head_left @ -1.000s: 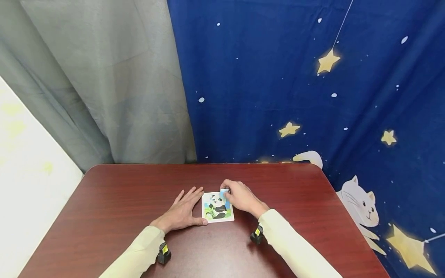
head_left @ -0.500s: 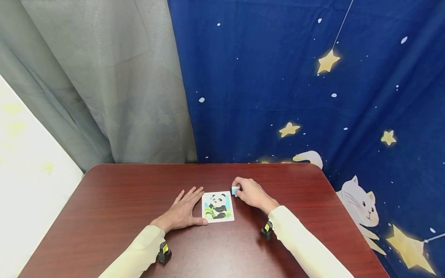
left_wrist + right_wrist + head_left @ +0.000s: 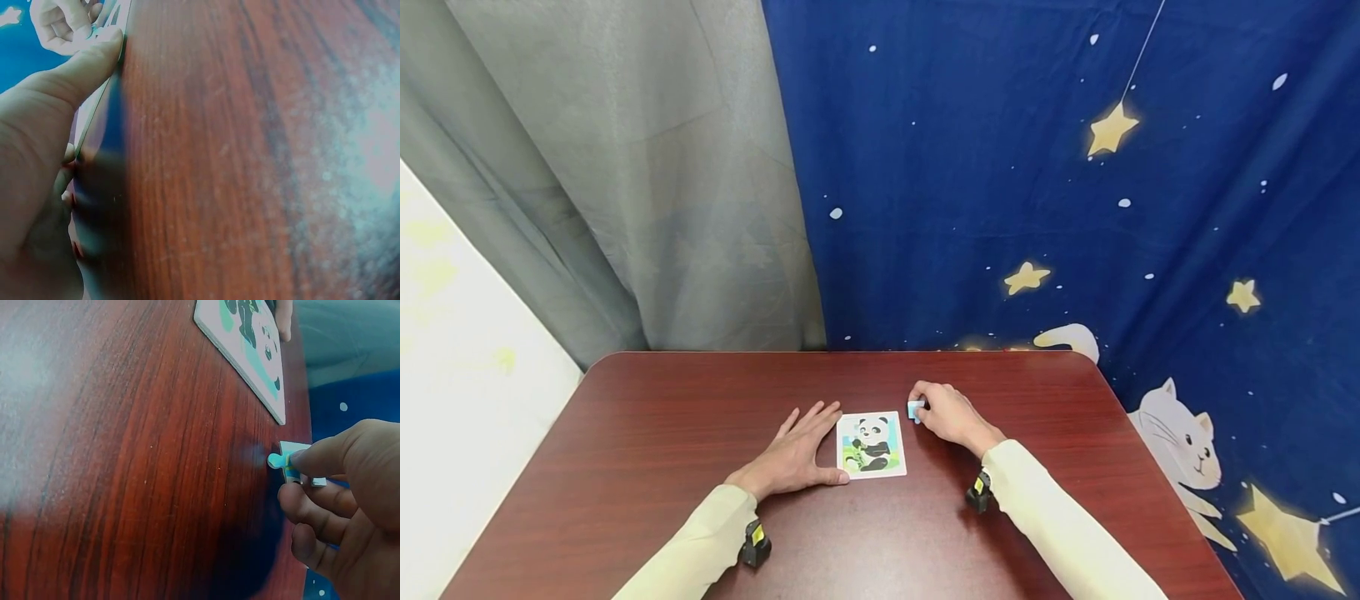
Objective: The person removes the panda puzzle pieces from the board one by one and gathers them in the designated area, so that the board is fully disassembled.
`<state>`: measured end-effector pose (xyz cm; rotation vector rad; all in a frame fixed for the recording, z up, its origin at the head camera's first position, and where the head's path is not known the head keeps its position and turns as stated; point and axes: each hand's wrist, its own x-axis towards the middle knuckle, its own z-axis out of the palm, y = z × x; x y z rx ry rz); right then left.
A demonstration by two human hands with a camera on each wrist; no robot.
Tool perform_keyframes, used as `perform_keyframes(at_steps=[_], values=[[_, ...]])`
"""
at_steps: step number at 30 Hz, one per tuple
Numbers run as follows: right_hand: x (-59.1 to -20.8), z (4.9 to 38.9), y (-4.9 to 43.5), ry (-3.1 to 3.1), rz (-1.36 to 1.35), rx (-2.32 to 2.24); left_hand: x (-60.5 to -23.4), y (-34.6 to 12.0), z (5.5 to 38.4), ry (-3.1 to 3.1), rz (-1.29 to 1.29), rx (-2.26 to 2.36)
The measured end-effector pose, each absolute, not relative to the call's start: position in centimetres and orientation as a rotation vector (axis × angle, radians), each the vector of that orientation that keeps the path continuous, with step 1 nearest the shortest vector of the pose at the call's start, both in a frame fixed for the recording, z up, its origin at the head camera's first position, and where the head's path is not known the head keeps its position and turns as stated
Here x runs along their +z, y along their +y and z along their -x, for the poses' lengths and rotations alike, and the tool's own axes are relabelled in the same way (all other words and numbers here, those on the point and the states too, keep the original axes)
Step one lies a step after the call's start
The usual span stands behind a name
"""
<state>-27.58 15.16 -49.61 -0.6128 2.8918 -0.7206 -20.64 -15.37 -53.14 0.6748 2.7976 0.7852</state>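
A square panda puzzle board (image 3: 872, 446) with a white border lies on the table. My left hand (image 3: 793, 457) lies spread at its left side, the fingertips by its upper left corner and the thumb at its lower left corner. In the left wrist view, the thumb (image 3: 81, 72) touches the board's edge. To the right of the board, my right hand (image 3: 951, 414) pinches a light blue puzzle piece (image 3: 915, 409) between thumb and fingers. The right wrist view shows this puzzle piece (image 3: 289, 461) with a rounded knob, close to the tabletop; part of it is hidden behind the fingers.
The dark red wooden table (image 3: 700, 408) has rounded far corners. Behind it hang a grey curtain (image 3: 715, 208) and a blue curtain (image 3: 940, 208) with stars and a cat. A white panel (image 3: 467, 400) stands at the left.
My right hand has moved right from the board's upper right corner, carrying the light blue puzzle piece away from the board. My left hand has stayed in place.
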Motion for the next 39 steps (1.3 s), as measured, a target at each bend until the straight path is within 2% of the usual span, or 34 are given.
perform_keyframes(at_steps=[9,22,39], values=[[-50.2,28.1,15.5,2.955,0.719,-0.630,-53.1,-15.3,20.6,2.801,-0.678,0.791],[-50.1,28.4,15.0,2.940,0.629,-0.575,-52.9,-15.3,20.7,2.785,-0.668,0.792],[-49.0,27.8,14.4,3.007,0.691,-0.577,-52.9,-15.4,20.8,2.793,-0.667,0.772]])
